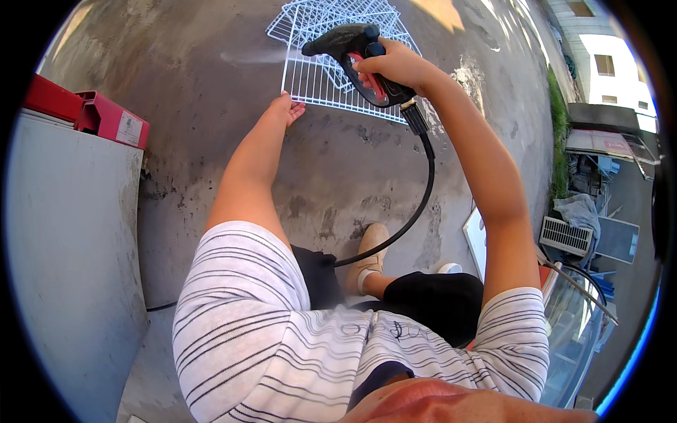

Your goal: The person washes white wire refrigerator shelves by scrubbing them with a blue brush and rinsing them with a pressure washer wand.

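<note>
Our right hand (395,65) wraps round a black plastic spray gun with a red trigger (345,42), over a white wire-grid rack (317,83). Our left hand (288,109) holds that rack's near-left corner. A black flexible hose (432,169) curves down toward our legs. Leftward, stained grey concrete floor (190,113) lies open to the pale grey, flat-sided cabinet's edge (77,211); rightward, it reaches a green grass strip (559,134).

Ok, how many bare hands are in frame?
2. The left hand touches the near-left corner of the front white wire rack; the right hand grips the black spray gun above it. Neither is fully hidden.
</note>
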{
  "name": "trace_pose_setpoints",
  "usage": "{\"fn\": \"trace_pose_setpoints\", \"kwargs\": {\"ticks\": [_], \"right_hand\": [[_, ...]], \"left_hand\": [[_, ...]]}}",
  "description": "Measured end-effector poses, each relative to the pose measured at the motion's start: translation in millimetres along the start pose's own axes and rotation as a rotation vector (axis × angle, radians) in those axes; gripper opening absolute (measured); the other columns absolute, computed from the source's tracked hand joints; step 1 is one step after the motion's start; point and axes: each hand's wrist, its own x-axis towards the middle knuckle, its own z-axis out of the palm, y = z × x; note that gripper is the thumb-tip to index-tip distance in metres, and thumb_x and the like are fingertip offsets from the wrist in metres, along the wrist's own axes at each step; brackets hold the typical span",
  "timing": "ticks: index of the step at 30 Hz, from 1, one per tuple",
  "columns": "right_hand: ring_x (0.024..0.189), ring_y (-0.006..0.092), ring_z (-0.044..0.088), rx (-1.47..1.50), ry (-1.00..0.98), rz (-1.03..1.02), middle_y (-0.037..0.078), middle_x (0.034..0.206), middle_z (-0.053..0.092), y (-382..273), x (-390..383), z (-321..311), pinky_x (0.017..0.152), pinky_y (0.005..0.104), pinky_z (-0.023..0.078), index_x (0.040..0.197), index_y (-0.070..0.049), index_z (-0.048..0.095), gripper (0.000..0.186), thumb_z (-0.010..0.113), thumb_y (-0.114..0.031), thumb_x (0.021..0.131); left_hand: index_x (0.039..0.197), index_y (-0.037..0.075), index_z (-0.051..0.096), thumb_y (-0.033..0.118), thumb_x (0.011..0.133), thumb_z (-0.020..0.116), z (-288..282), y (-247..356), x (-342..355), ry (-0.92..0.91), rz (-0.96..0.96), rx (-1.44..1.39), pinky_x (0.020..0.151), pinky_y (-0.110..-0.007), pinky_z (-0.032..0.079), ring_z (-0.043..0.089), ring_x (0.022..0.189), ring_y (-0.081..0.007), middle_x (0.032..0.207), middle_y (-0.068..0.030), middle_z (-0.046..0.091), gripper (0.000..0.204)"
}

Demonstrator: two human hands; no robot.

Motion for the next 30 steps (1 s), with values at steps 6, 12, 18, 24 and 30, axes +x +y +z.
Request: {"fn": "trace_pose_setpoints", "kwargs": {"ticks": [6,12,18,24,30], "right_hand": [[0.071,0.0148,0.066,-0.255,-0.013,-0.007,0.009,0.081,0.067,-3,10,17,0.067,0.0290,0.053,0.104,0.002,0.056,0.035,0.068,-0.021,0.080],[0.068,0.0139,0.064,-0.167,-0.157,0.011,0.008,0.079,0.066,-5,4,33,0.065,0.0276,0.051,0.102,0.002,0.056,0.032,0.066,-0.017,0.079],[0.069,0.0144,0.064,-0.193,-0.209,0.080,0.008,0.077,0.065,-2,-5,43,0.063,0.0286,0.051,0.101,0.001,0.056,0.029,0.066,-0.016,0.080],[0.069,0.0140,0.064,-0.191,-0.199,0.080,0.008,0.077,0.065,-4,-7,40,0.063,0.0279,0.052,0.099,0.001,0.056,0.028,0.066,-0.017,0.080],[0.065,0.0131,0.062,-0.166,-0.120,0.051,0.006,0.076,0.064,7,-19,31,0.061,0.0277,0.050,0.101,0.000,0.055,0.031,0.067,-0.018,0.078]], "left_hand": [[0.139,-0.001,0.032,0.063,0.094,0.007,7,1,-36,-0.017,-0.050,-0.306,0.097,-0.051,0.045,0.058,0.108,-0.0358,0.119,-0.0214,0.056,0.082],[0.138,-0.004,0.033,0.062,0.093,0.004,-1,-1,-47,-0.058,-0.040,-0.415,0.098,-0.052,0.044,0.056,0.113,-0.0388,0.128,-0.0243,0.051,0.085],[0.136,-0.009,0.035,0.068,0.090,0.003,-4,5,-54,-0.047,-0.110,-0.424,0.098,-0.051,0.044,0.055,0.115,-0.0389,0.133,-0.0241,0.049,0.095],[0.133,-0.011,0.038,0.070,0.088,0.000,-7,12,-61,0.000,-0.153,-0.295,0.100,-0.052,0.042,0.053,0.118,-0.0378,0.130,-0.0240,0.051,0.100],[0.130,-0.006,0.043,0.067,0.091,0.009,-3,7,-38,0.074,-0.108,-0.143,0.100,-0.052,0.042,0.053,0.117,-0.0349,0.125,-0.0222,0.054,0.090]]}}
